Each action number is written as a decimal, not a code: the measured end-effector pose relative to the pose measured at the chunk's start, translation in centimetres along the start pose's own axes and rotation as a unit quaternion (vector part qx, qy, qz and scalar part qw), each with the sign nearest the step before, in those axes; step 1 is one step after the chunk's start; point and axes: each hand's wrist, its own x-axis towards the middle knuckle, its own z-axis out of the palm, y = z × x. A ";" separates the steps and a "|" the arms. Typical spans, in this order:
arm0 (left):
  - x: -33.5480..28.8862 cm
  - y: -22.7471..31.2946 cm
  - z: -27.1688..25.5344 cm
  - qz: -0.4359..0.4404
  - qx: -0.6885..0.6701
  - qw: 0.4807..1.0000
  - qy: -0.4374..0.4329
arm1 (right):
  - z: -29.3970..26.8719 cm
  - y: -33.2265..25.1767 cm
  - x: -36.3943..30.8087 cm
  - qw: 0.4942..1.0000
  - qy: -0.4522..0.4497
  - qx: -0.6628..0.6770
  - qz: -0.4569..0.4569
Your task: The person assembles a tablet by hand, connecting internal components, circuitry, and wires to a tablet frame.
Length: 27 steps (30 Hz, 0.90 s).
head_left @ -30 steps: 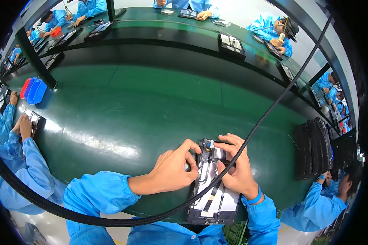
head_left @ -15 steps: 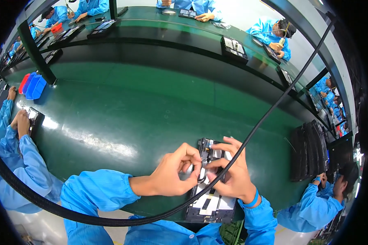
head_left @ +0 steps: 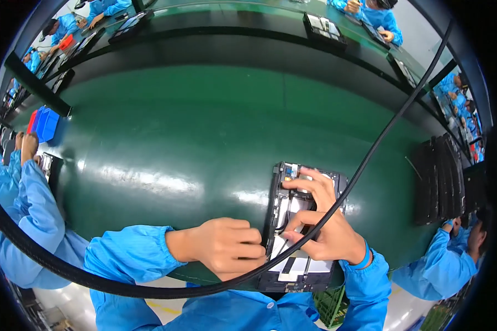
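An opened tablet-like device, with white panels in a black frame, lies before me on the green bench. My right hand is over its upper right half, with the index finger reaching toward the top edge. Its thumb and another finger pinch together above the white panels, beside a thin dark cable; whatever is between them is too small to make out. Next to the device's lower left edge, my left hand is closed with its fingers curled. Its fingertips are turned from view, so anything in them is hidden.
A thick black cable arcs across the view, in front of the device. Black trays stand stacked at the right; blue and red bins are at the left. Co-workers in blue sit at both sides and beyond the dark shelf.
My left hand has drawn back from the middle of the device to its lower left edge, knuckles now upward. My right hand stays over the device. The whole view has shifted somewhat.
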 end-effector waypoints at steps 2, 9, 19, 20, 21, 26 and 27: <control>-0.3 0.2 -0.2 0.021 0.016 0.997 -0.066 | 0.4 0.1 0.0 1.000 0.007 0.006 0.004; 0.0 -0.1 -0.4 0.058 0.067 0.990 -0.112 | 0.9 0.2 -0.2 0.999 0.031 0.042 0.001; 1.1 -2.0 -0.3 0.127 0.105 0.980 -0.112 | 1.3 0.5 -0.1 0.995 0.089 0.036 0.007; 1.2 -2.4 -0.5 0.128 0.120 0.978 -0.114 | 1.3 0.7 -0.1 0.994 0.108 0.028 0.019; 1.3 -2.5 -0.7 0.128 0.137 0.975 -0.116 | 1.3 0.7 -0.1 0.993 0.112 0.028 0.019; 1.8 -3.0 -0.8 0.129 0.173 0.972 -0.093 | 1.3 0.9 -0.1 0.990 0.137 0.009 0.017; 1.8 -3.1 -0.7 0.127 0.165 0.974 -0.090 | 1.3 0.9 -0.2 0.991 0.132 0.019 0.017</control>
